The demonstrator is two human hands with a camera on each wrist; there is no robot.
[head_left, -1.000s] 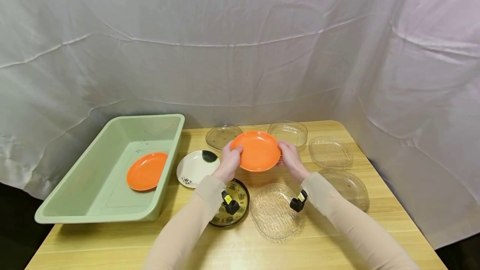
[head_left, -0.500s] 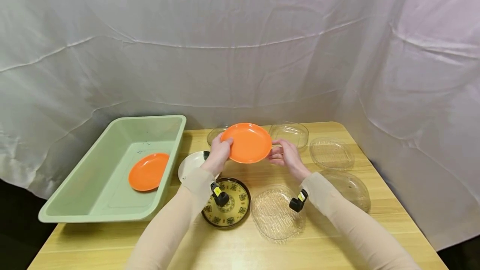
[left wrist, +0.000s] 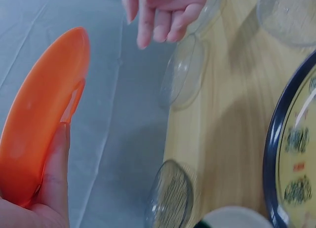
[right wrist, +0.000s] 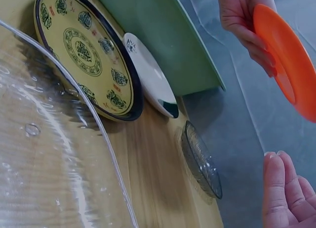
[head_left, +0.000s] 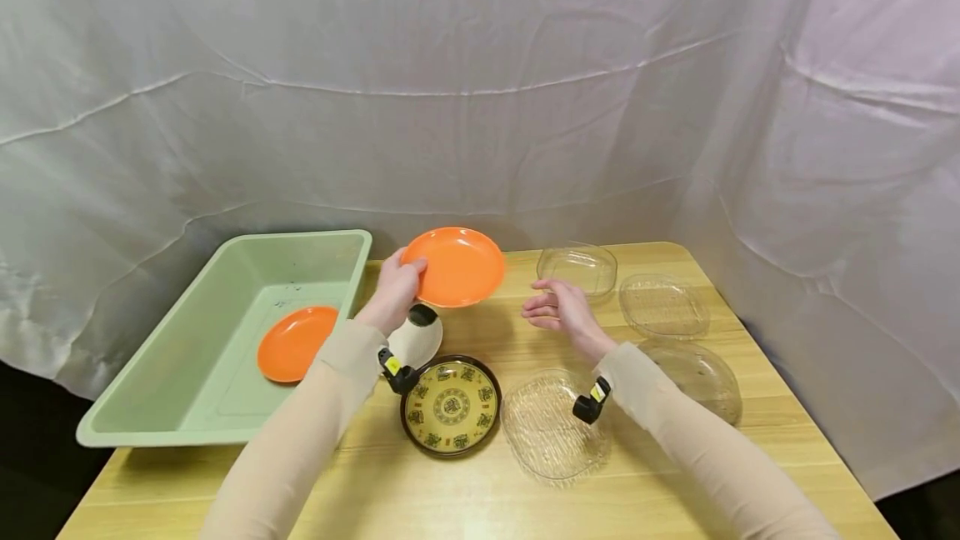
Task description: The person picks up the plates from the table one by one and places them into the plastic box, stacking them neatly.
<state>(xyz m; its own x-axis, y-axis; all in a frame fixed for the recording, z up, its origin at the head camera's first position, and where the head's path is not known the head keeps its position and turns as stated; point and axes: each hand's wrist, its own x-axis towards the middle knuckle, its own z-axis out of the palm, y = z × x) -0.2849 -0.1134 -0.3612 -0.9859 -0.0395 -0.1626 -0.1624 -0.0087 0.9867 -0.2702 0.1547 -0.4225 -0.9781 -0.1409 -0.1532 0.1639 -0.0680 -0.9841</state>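
Note:
An orange plate [head_left: 459, 267] is held up above the table by my left hand [head_left: 395, 290], which grips its left rim with the thumb on top and fingers beneath. In the left wrist view the same orange plate [left wrist: 42, 114] appears nearly edge-on. My right hand [head_left: 564, 312] hangs in the air to the right of the plate, apart from it, its fingers loosely extended and holding nothing. Below lie a yellow patterned plate [head_left: 452, 407] with a dark rim and a white plate [head_left: 414, 343] with a dark green patch, partly hidden by my left arm.
A green tub [head_left: 217, 332] stands at the left with another orange plate [head_left: 297, 343] in it. Several clear plates lie about, including a ribbed clear plate [head_left: 555, 427] and a clear plate [head_left: 663, 307] at the right. Grey cloth [head_left: 480, 90] hangs behind the table.
My left hand has carried the orange plate left and slightly up. The right hand has let go of the plate's right rim and stays roughly in place.

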